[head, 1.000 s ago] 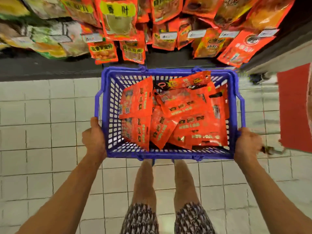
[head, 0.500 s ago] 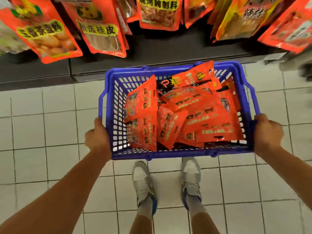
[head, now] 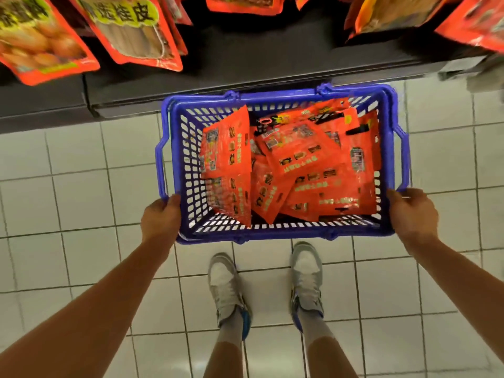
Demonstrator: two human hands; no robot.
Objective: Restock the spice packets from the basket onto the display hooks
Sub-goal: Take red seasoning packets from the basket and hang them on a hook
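Blue plastic basket (head: 283, 236) hung between your two hands, its far rim just short of the dark shelf base (head: 245, 77), open tiled floor (head: 54, 200) on both sides. Your left hand (head: 161, 218) and right hand (head: 411, 214) each clenched a near corner. Spice packets (head: 300, 170) lay heaped inside, too overlapped to count. Since half a second before, you had lowered it nearer the shelf

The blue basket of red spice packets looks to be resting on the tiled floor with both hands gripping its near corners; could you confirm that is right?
Not quite. The head view shows the blue basket held up off the tiled floor, above the shoes. The rest stands: it holds red spice packets, and the left hand and right hand grip its near corners.
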